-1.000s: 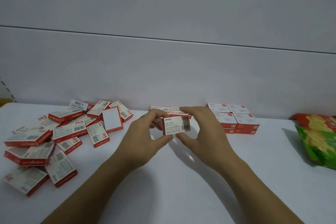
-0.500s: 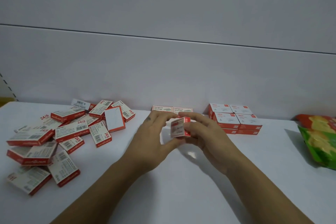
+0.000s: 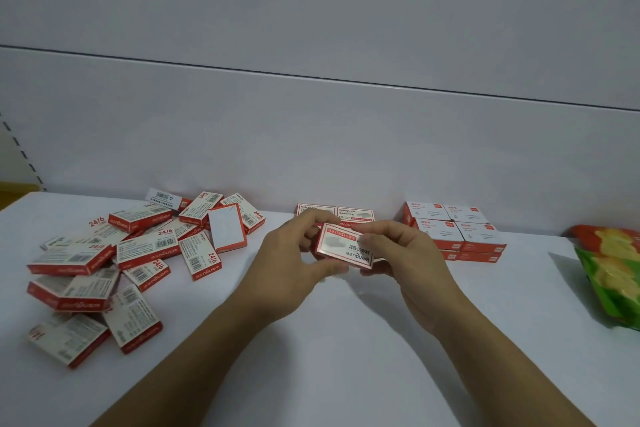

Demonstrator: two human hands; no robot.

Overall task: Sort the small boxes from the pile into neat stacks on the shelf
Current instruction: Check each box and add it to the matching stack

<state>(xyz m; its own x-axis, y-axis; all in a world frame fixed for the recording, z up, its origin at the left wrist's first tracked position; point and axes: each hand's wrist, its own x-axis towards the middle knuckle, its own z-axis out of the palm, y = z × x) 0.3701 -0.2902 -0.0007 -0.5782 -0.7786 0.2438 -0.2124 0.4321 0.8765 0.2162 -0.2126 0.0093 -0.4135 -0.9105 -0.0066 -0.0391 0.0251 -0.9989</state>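
So the box (image 3: 345, 246) got flipped: half a second back it was end-on between the fingers, and now the printed front faces up. Left hand (image 3: 294, 260) pinches its left end, thumb under and fingers over the top edge. Right hand (image 3: 405, 253) pinches the right end the same way. Both are closed on it, holding it just off the shelf (image 3: 346, 357), tipped a little toward the camera.

The bit that matters: the box's long side runs left to right, and the started row (image 3: 336, 213) of matching ones sits straight behind it against the back wall (image 3: 311, 135), lying the same way. Both hands are about equally close to it. The lettering on the held box reads upside down from here while the row's reads upright, so I'd guess it needs a flat half-turn before going down.

Further out, the finished stack (image 3: 453, 232) is off to the right, the messy pile (image 3: 138, 253) is well off to the left, and a snack bag (image 3: 613, 274) lies at the far right edge.
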